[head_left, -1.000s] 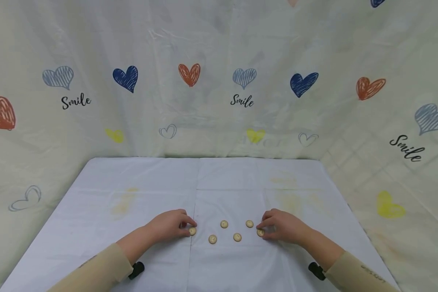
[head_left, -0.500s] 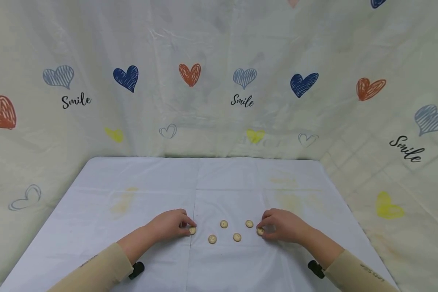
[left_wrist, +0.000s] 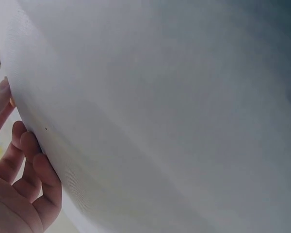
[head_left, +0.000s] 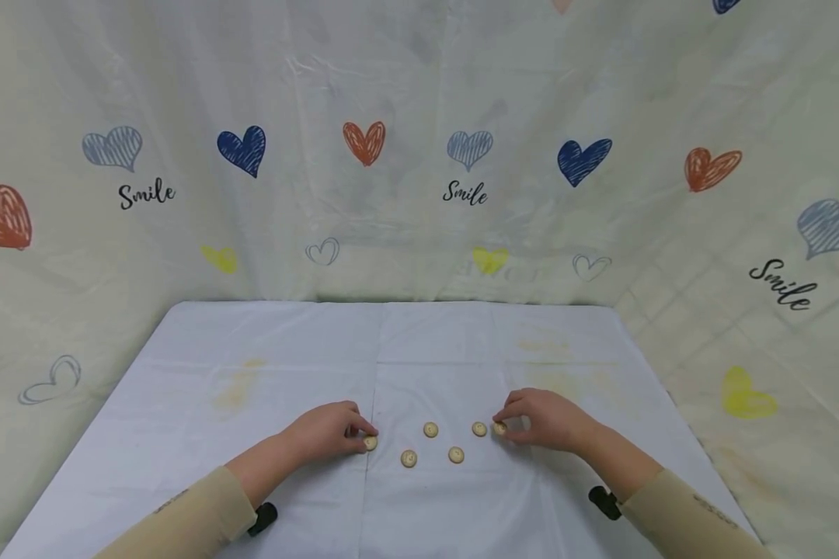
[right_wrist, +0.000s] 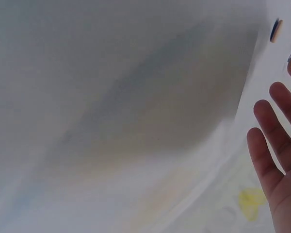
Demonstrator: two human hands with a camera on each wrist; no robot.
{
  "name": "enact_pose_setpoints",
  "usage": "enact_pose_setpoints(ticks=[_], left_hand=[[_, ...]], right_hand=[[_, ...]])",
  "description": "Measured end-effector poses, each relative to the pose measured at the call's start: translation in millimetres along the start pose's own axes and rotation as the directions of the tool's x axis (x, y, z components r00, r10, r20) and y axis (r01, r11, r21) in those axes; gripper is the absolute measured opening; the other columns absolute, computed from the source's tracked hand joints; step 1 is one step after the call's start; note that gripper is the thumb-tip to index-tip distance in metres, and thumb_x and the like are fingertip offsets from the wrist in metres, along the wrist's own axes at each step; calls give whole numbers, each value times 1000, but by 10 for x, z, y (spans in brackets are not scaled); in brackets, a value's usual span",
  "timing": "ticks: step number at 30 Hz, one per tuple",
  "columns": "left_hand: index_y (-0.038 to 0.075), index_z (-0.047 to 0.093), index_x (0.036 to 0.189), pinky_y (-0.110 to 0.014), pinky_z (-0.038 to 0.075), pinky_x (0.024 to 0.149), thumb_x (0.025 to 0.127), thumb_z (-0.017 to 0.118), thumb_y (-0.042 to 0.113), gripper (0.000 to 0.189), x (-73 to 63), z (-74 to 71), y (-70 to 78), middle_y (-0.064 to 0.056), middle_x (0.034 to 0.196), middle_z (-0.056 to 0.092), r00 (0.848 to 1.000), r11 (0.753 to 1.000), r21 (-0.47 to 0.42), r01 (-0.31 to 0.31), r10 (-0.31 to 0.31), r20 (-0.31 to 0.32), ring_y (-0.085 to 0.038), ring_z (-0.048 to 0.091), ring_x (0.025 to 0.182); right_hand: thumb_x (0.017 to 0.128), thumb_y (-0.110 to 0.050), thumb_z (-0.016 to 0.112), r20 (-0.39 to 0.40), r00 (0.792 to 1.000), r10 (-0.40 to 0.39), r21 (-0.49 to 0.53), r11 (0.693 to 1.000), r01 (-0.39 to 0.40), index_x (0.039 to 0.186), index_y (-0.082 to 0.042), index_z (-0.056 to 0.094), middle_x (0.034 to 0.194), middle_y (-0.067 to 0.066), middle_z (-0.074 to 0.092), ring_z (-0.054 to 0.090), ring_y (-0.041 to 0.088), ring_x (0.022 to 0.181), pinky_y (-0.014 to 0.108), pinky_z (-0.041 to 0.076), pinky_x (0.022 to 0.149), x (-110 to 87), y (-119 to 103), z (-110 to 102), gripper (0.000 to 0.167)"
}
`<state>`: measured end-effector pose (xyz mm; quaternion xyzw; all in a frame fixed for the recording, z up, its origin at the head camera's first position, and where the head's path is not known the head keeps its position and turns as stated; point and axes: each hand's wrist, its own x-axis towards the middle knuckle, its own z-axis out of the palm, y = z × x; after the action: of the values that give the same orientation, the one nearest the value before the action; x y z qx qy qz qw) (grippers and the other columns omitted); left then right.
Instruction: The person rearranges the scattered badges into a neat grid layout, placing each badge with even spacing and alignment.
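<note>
Several small round tan buttons lie on the white-covered table, seen in the head view. My left hand (head_left: 325,432) pinches the leftmost button (head_left: 370,443) between thumb and index finger, at the tabletop. In the left wrist view, the other fingers (left_wrist: 51,187) rest curled against the cloth. My right hand (head_left: 545,419) pinches the rightmost button (head_left: 499,428) between thumb and fingertip, just right of another button (head_left: 478,429). Whether that held button touches the cloth is unclear. The right wrist view shows the remaining right fingers (right_wrist: 269,121) spread and the pinch mostly cut off.
Between the hands lie the front-left button (head_left: 409,459), the back-left button (head_left: 430,429) and the front-right button (head_left: 456,456). The white table (head_left: 280,334) meets a curtain (head_left: 419,217) printed with hearts behind it and at both sides.
My right hand has shifted away from me or upward with its button, from in front of the neighbouring button to level with it. The left hand stays in place.
</note>
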<state>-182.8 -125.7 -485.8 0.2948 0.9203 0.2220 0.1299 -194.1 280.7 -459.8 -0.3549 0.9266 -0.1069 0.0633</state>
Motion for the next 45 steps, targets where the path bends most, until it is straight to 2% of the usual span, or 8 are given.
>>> enact_pose_setpoints(ticks=[3,7,15,26,35,45], left_hand=[[25,79,108,-25,42,66,87,77,30,22,5,17,-26,15,80,51,1000,1000,0,0,0,-1,-2,47,71],[25,78,110,-25,43,67,86,77,28,24,3,24,-54,15,81,52,1000,1000,2,-11,11,-7,-1,48,71],[25,78,107,-26,45,68,88,76,28,20,-8,12,-69,15,83,54,1000,1000,-5,-28,28,-14,0,49,73],[26,79,104,-26,43,67,86,78,29,18,34,-11,-65,16,80,51,1000,1000,-23,-2,2,20,-3,47,71],[28,78,103,-26,44,69,86,78,28,17,84,-6,-69,16,81,52,998,999,-30,19,-17,67,-3,48,74],[28,78,103,-25,44,70,85,79,28,18,123,13,-115,15,82,53,995,998,-44,34,-29,96,-4,49,74]], right_hand=[[87,-29,76,-2,1000,2,19,1000,-2,105,-23,79,95,-14,65,62,9,89,33,52,79,70,7,-15,20],[87,-28,76,25,999,46,58,997,-48,106,-22,79,95,-15,65,62,12,89,34,52,79,228,9,-38,20],[87,-30,77,76,985,155,110,981,-162,104,-26,79,91,-18,64,58,7,85,32,49,76,685,13,-16,18],[89,-32,75,101,968,229,186,952,-244,107,-27,77,87,-13,62,55,7,80,31,47,75,1278,-96,28,19],[88,-30,76,77,971,226,169,957,-236,106,-26,77,86,-11,62,53,8,80,32,45,79,1618,-191,127,18],[89,-38,74,79,973,217,108,968,-225,110,-29,77,82,-12,60,53,9,78,30,44,76,1826,-288,217,23]])
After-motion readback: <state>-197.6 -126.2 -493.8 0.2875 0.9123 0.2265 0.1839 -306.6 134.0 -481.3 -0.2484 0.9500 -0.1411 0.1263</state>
